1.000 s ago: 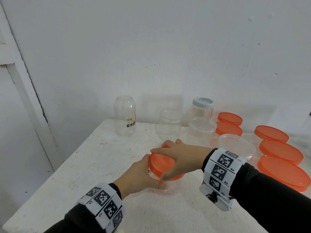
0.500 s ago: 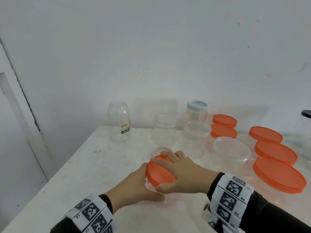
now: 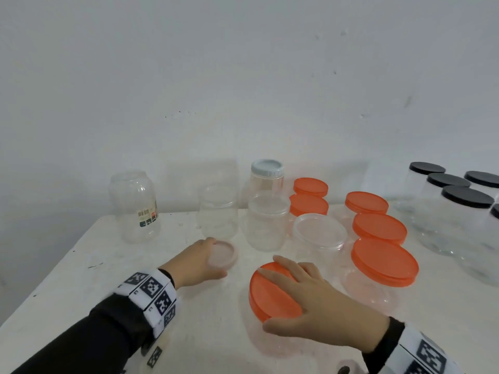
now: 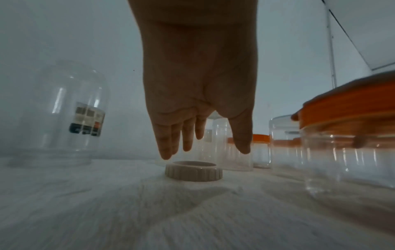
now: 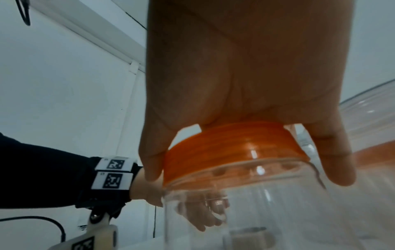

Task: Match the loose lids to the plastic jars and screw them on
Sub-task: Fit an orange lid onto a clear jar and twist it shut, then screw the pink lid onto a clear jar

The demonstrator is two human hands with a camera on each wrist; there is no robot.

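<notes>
A small beige ribbed lid (image 3: pixel 222 256) (image 4: pixel 193 170) lies loose on the white table (image 3: pixel 81 265). My left hand (image 3: pixel 213 257) (image 4: pixel 205 152) hovers just over it with straight fingers and holds nothing. Nearer to me, my right hand (image 3: pixel 272 292) (image 5: pixel 245 175) grips an orange lid (image 3: pixel 262 300) (image 5: pixel 235 148) by its rim, thumb on one side and fingers on the other. That lid sits on a clear plastic jar (image 5: pixel 256 216) (image 4: pixel 346 160), whose body is mostly hidden in the head view.
At the back stand a labelled bottle (image 3: pixel 135 206), two open jars (image 3: pixel 218 211) (image 3: pixel 266 225), a wide open jar (image 3: pixel 320 238) and a grey-lidded jar (image 3: pixel 267 174). Orange-lidded jars (image 3: pixel 383 260) crowd the right, with black-lidded jars (image 3: pixel 467 197) beyond. The table's left edge (image 3: pixel 40 292) is close.
My left hand has let go of the jar's side and moved forward and left to the beige lid. My right hand stays on the orange lid.
</notes>
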